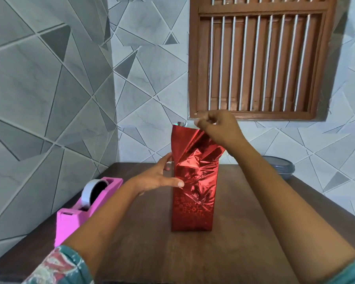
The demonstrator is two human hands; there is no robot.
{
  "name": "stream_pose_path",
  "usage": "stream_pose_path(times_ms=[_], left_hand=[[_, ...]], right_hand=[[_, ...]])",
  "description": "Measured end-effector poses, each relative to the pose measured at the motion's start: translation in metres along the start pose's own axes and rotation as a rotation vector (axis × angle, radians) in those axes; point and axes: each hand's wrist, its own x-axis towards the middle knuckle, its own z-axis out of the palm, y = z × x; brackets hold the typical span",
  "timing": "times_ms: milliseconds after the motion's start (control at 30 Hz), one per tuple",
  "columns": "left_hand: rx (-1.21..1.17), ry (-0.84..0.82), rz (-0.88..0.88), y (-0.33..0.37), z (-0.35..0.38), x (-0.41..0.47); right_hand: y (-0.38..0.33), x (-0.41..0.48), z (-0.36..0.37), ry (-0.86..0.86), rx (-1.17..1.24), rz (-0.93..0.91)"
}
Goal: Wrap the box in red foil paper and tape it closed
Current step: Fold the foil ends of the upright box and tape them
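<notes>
The box (193,212), sleeved in red foil paper (193,144), stands upright on the table (148,242) between the two hands. The left hand (154,177) braces its left edge with the thumb flat on the front face and the fingers fairly straight along the side, while the right hand (217,128), raised above the box, pinches the loose top edge of the foil. A pink tape dispenser (90,201) sits just outside the left forearm.
</notes>
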Motion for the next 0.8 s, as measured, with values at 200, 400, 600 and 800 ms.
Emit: stream_pose_path(times_ms=[200,400,600,800], left_hand=[[0.039,0.030,-0.037,-0.004,-0.003,-0.005],[0.076,0.030,-0.071,0.001,-0.007,-0.005],[0.057,0.009,-0.057,-0.009,-0.010,-0.005],[0.046,0.005,-0.059,-0.014,-0.013,-0.007]], right_hand=[[-0.016,0.003,0.014,-0.026,-0.305,-0.018],[-0.034,0.014,0.031,-0.215,-0.451,-0.011],[-0.004,-0.005,0.011,0.045,0.123,-0.113],[0.033,-0.006,-0.030,-0.298,-0.085,-0.078]])
